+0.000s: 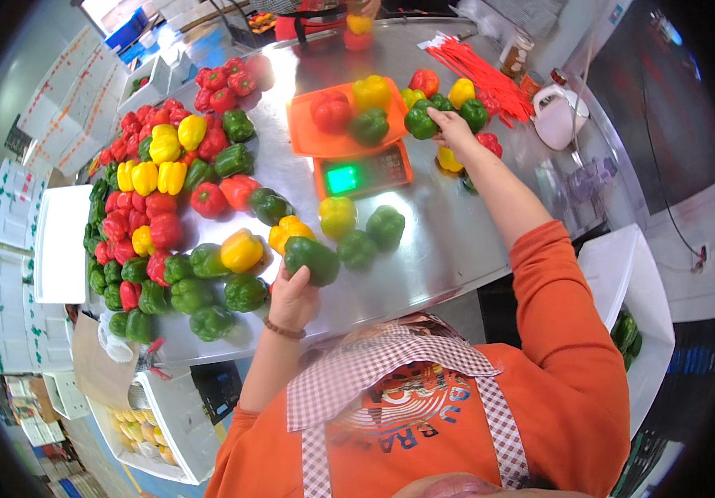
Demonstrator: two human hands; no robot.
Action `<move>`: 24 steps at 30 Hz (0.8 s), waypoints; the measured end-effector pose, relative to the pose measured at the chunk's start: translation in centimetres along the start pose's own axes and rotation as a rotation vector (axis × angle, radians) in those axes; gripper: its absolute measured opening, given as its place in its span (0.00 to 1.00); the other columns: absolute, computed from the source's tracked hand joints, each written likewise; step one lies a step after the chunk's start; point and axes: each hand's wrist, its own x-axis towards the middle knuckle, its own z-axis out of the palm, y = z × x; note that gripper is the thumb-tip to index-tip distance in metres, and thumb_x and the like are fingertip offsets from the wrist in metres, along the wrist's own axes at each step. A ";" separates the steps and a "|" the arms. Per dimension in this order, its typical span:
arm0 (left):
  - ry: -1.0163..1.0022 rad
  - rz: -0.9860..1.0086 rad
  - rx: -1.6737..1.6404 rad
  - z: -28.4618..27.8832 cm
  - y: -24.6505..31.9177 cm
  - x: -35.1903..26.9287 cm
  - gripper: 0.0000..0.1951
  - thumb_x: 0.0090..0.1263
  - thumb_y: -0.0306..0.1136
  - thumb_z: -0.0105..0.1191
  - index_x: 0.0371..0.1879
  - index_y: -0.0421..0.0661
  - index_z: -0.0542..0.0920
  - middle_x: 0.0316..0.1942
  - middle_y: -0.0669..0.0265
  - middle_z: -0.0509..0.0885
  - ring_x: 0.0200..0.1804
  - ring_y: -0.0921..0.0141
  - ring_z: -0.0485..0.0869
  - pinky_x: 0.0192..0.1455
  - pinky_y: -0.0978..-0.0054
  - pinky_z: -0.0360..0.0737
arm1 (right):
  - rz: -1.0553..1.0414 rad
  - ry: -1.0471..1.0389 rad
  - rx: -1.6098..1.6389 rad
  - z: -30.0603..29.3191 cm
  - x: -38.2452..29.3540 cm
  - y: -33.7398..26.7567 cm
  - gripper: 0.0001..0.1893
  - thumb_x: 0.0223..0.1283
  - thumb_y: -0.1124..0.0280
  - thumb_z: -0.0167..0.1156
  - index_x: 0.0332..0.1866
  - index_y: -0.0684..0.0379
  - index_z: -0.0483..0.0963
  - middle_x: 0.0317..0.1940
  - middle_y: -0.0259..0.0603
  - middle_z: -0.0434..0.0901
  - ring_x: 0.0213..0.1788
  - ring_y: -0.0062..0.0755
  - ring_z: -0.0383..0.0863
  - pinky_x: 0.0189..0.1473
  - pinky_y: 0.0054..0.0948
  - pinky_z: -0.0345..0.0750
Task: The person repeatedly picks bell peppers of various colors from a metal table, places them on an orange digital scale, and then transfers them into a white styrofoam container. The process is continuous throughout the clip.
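My left hand [295, 295] grips a large green bell pepper [312, 260] above the near side of the steel table [438, 249]. Farther off to the right, my right hand [454, 131] has its fingers on another green bell pepper [420, 122], among a small group of peppers right of the scale. An orange digital scale [367, 169] with a lit green display stands between the hands. Its orange tray [307, 127] bears a red pepper [331, 112], a yellow pepper [371, 93] and a green pepper [369, 127]. Before the scale sit a yellow pepper [337, 218] and two green ones [357, 249].
Many red, green and yellow peppers [164, 218] cover the table's left side. Red mesh netting [476, 75] lies at the back right, near a white jug [560, 115]. Another person [314, 22] stands across the table. White bins [638, 311] flank the near side.
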 end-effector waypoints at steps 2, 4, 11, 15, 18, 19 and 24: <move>0.054 -0.005 -0.016 -0.9 0.0 -0.4 0.29 0.69 0.25 0.60 0.68 0.47 0.66 0.63 0.63 0.76 0.65 0.62 0.76 0.71 0.58 0.70 | -0.010 -0.023 -0.069 1.4 3.4 1.8 0.34 0.64 0.37 0.58 0.58 0.61 0.77 0.49 0.45 0.83 0.43 0.42 0.83 0.49 0.37 0.77; 0.100 0.050 0.086 -1.2 -0.3 -0.5 0.26 0.71 0.34 0.60 0.66 0.49 0.68 0.59 0.62 0.80 0.58 0.63 0.82 0.55 0.62 0.81 | -0.243 0.025 -0.352 2.8 5.9 3.4 0.35 0.66 0.36 0.52 0.56 0.61 0.78 0.51 0.50 0.83 0.45 0.51 0.83 0.52 0.41 0.77; 0.207 0.022 0.026 -0.1 -1.4 0.1 0.30 0.70 0.26 0.59 0.71 0.48 0.64 0.65 0.64 0.74 0.67 0.63 0.74 0.71 0.58 0.70 | -0.801 0.284 -0.579 5.5 4.0 3.4 0.30 0.68 0.41 0.53 0.59 0.57 0.77 0.59 0.46 0.79 0.64 0.49 0.73 0.67 0.46 0.65; 0.218 0.051 0.103 1.0 -2.5 0.9 0.29 0.71 0.29 0.58 0.70 0.47 0.65 0.64 0.64 0.75 0.66 0.63 0.75 0.70 0.58 0.71 | -1.049 0.148 -0.746 7.4 -0.1 0.3 0.31 0.58 0.43 0.63 0.62 0.53 0.75 0.58 0.42 0.79 0.64 0.45 0.74 0.68 0.54 0.61; 0.218 0.044 0.137 1.5 -3.4 1.3 0.28 0.72 0.30 0.58 0.69 0.47 0.65 0.65 0.63 0.74 0.67 0.63 0.74 0.71 0.58 0.70 | -1.011 0.073 -1.043 9.7 -1.3 -2.1 0.35 0.51 0.44 0.68 0.63 0.51 0.73 0.54 0.40 0.80 0.63 0.41 0.75 0.70 0.59 0.58; 0.216 0.034 0.142 1.6 -3.6 1.4 0.28 0.72 0.30 0.58 0.70 0.46 0.64 0.66 0.63 0.73 0.68 0.63 0.73 0.72 0.57 0.69 | -0.983 0.060 -1.152 10.2 -1.4 -2.8 0.37 0.49 0.44 0.69 0.64 0.51 0.72 0.53 0.40 0.81 0.62 0.39 0.75 0.71 0.60 0.57; 0.243 0.043 0.179 1.8 -4.3 1.3 0.34 0.66 0.26 0.63 0.70 0.45 0.63 0.63 0.63 0.75 0.65 0.64 0.75 0.69 0.61 0.73 | -1.099 0.044 -0.826 8.0 -3.4 -4.5 0.37 0.44 0.51 0.74 0.62 0.51 0.73 0.52 0.42 0.81 0.57 0.45 0.78 0.69 0.57 0.62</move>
